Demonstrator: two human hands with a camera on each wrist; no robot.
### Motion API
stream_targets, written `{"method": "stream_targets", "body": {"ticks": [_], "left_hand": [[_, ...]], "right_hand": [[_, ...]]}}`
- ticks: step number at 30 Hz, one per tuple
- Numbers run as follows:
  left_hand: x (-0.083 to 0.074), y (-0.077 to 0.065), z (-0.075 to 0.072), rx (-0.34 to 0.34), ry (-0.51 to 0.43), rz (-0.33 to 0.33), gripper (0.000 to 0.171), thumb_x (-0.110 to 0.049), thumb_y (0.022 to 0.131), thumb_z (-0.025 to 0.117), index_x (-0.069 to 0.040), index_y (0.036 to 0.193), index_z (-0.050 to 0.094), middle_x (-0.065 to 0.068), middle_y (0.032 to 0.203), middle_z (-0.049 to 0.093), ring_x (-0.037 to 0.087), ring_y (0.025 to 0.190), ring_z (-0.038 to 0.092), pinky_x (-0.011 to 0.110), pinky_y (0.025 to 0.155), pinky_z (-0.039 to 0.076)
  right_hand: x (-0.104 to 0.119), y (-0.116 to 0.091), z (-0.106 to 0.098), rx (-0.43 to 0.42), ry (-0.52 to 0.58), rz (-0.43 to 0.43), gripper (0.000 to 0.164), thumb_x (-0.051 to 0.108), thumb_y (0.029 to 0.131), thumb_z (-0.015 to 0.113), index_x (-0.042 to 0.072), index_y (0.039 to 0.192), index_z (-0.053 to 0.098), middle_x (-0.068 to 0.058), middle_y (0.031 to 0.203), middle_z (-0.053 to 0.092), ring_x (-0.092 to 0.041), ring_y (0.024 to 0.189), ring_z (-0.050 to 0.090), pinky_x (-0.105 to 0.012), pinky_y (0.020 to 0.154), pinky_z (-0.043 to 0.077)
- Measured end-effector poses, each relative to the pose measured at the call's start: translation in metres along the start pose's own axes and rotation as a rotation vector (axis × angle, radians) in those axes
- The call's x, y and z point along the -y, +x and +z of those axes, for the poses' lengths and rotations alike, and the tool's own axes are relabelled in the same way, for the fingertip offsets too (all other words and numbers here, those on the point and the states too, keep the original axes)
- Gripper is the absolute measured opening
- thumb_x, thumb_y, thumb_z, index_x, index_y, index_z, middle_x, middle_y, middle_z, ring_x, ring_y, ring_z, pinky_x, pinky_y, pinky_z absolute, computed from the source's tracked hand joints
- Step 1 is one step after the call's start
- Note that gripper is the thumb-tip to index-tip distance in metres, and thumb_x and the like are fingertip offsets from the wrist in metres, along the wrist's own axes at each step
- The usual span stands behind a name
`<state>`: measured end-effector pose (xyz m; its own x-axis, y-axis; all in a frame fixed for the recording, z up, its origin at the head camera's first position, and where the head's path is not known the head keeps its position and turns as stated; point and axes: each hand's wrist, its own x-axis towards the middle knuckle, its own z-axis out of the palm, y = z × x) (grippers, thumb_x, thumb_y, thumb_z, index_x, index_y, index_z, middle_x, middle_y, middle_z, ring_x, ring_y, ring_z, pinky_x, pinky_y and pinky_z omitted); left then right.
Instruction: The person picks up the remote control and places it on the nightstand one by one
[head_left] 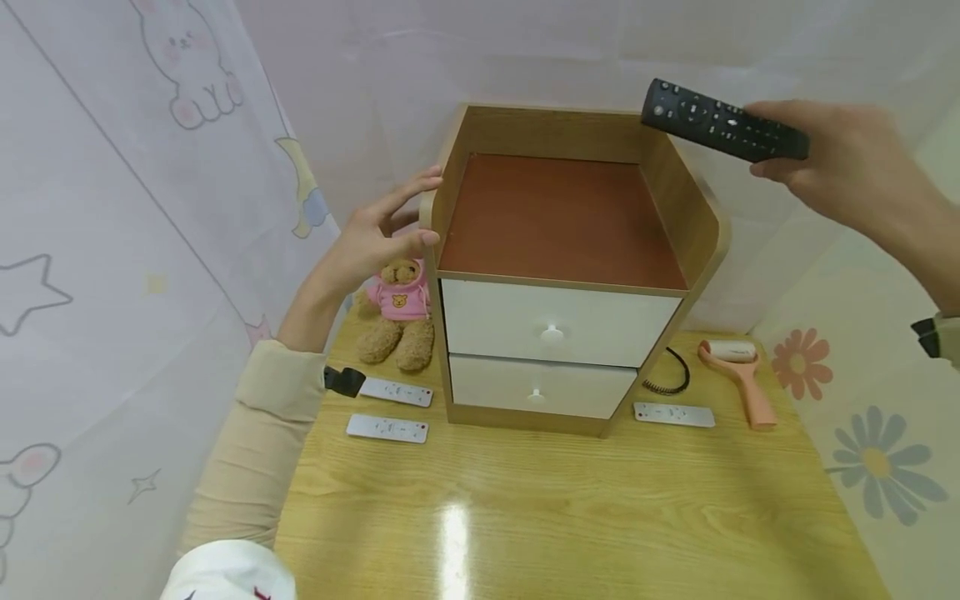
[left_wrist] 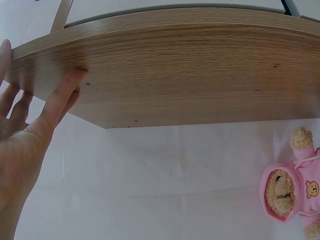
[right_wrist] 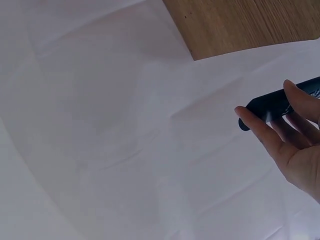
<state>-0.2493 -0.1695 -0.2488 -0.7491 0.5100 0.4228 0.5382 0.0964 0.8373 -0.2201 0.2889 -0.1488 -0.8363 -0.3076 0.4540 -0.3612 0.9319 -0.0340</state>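
Observation:
My right hand (head_left: 847, 158) pinches a black remote control (head_left: 716, 121) by one end, holding it in the air beside the upper right of a small wooden cabinet (head_left: 562, 221). In the right wrist view the thumb and fingers clasp the remote's end (right_wrist: 270, 106), and part of it runs out of frame. My left hand (head_left: 363, 242) touches the cabinet's left side panel with its fingers extended; the left wrist view shows fingertips against the wood panel (left_wrist: 175, 75). Two white drawers, the upper drawer (head_left: 495, 321) and lower drawer (head_left: 487, 383), have round knobs and are closed.
A teddy bear in a pink hoodie (head_left: 401, 304) sits left of the cabinet, behind two white remotes (head_left: 386, 428). To the right lie another white remote (head_left: 673, 414), a black coiled cord (head_left: 667, 388) and an orange lint roller (head_left: 742, 375). Patterned cloth surrounds the wooden table (head_left: 570, 508).

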Motion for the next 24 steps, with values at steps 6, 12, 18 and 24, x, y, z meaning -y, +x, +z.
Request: {"method": "stream_targets", "body": {"ticks": [6, 12, 18, 24], "left_hand": [[0.0, 0.0, 0.0, -0.007, -0.001, -0.005, 0.062, -0.005, 0.092, 0.063, -0.011, 0.148, 0.038, -0.009, 0.157, 0.027, 0.037, 0.135, 0.037, 0.032, 0.085, 0.055], [0.0, 0.0, -0.001, -0.006, -0.012, -0.008, 0.061, -0.005, 0.092, 0.062, -0.012, 0.148, 0.038, -0.01, 0.157, 0.028, 0.035, 0.135, 0.038, 0.032, 0.084, 0.056], [0.0, 0.001, 0.0, -0.008, -0.027, -0.006, 0.061, -0.004, 0.092, 0.062, -0.01, 0.148, 0.038, -0.009, 0.157, 0.027, 0.032, 0.134, 0.04, 0.033, 0.084, 0.056], [0.0, -0.001, 0.001, -0.008, -0.02, -0.003, 0.061, -0.004, 0.093, 0.061, -0.009, 0.148, 0.037, -0.008, 0.157, 0.027, 0.029, 0.134, 0.041, 0.034, 0.085, 0.055]], "right_hand": [[0.018, 0.024, 0.002, 0.109, 0.002, -0.037, 0.059, -0.001, 0.088, 0.066, 0.004, 0.143, 0.045, -0.035, 0.124, 0.054, -0.047, 0.098, 0.054, -0.059, 0.081, 0.044], [0.031, 0.049, 0.01, 0.178, 0.006, -0.094, 0.058, -0.001, 0.086, 0.066, 0.004, 0.14, 0.048, -0.033, 0.122, 0.057, -0.042, 0.1, 0.054, -0.057, 0.083, 0.044], [0.041, 0.07, 0.025, 0.268, -0.013, -0.102, 0.058, -0.009, 0.085, 0.059, -0.001, 0.141, 0.045, -0.035, 0.129, 0.05, -0.045, 0.108, 0.051, -0.059, 0.089, 0.046], [0.048, 0.089, 0.033, 0.308, -0.027, -0.18, 0.056, -0.008, 0.081, 0.063, -0.005, 0.135, 0.05, -0.034, 0.128, 0.052, -0.049, 0.117, 0.048, -0.06, 0.097, 0.039]]}}
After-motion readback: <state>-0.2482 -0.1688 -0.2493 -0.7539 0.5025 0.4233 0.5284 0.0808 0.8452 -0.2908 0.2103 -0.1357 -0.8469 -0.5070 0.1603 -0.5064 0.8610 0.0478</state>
